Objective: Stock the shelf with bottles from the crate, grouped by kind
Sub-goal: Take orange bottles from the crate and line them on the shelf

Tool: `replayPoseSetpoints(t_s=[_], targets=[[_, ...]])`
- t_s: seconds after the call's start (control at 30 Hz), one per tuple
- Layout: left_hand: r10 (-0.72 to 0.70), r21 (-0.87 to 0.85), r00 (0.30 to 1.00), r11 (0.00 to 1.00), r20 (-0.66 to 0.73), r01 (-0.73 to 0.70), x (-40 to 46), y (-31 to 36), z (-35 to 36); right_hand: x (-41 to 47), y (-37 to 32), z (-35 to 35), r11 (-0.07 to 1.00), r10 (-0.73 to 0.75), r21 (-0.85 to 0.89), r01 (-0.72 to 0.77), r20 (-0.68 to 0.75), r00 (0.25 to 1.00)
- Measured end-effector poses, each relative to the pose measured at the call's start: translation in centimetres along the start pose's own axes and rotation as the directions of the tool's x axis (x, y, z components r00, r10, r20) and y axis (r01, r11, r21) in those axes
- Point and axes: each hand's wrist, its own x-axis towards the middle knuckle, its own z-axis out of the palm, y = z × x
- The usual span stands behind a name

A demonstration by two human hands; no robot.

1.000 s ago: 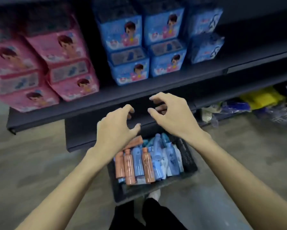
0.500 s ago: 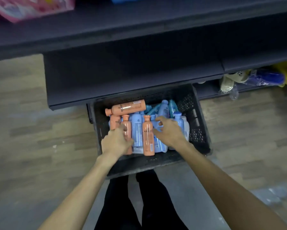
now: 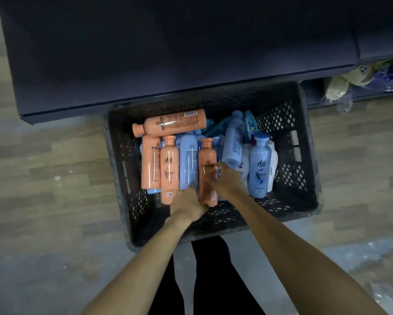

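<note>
A black plastic crate (image 3: 304, 178) on the floor holds several orange and blue bottles lying side by side, with a white one at the right. My right hand (image 3: 226, 184) grips the middle of an orange bottle (image 3: 207, 155) near the crate's centre. Just left of it, my left hand (image 3: 187, 203) curls over the lower end of a light blue bottle (image 3: 188, 160); its fingertips are hidden. Another orange bottle (image 3: 170, 123) lies crosswise at the far side. The dark shelf (image 3: 168, 53) is directly beyond the crate, and nothing shows on it.
The crate's far wall sits under the shelf's front edge. Bagged goods (image 3: 341, 85) lie on a lower shelf at the right. Wood-pattern floor (image 3: 43, 178) surrounds the crate. My dark-trousered legs (image 3: 204, 280) are at the crate's near side.
The view has dropped from the upper shelves down onto the crate. Both hands went down into it; the left moved right from an orange bottle, and the right closed on the central orange bottle.
</note>
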Motion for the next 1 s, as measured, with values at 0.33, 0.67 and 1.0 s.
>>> replayPoseSetpoints(t_s=[0.33, 0.67, 1.0], targets=[[-0.02, 0.103, 0.979, 0.994, -0.205, 0.042, 3.3, 2.1, 5.4, 4.5, -0.2, 3.2, 0.997, 0.078, -0.02, -0.081, -0.113, 0.991], [-0.145, -0.095, 0.98, 0.987, -0.135, 0.132, 3.7, 1.1, 4.9, 4.0, 0.6, 2.5, 0.988, -0.059, -0.147, 0.037, -0.146, 0.988], [0.332, -0.616, 0.924, 0.773, 0.189, -0.151, -1.9, 0.0, -3.4, -3.7, -1.6, -5.9, 0.924, -0.381, 0.028, 0.382, -0.042, 0.924]])
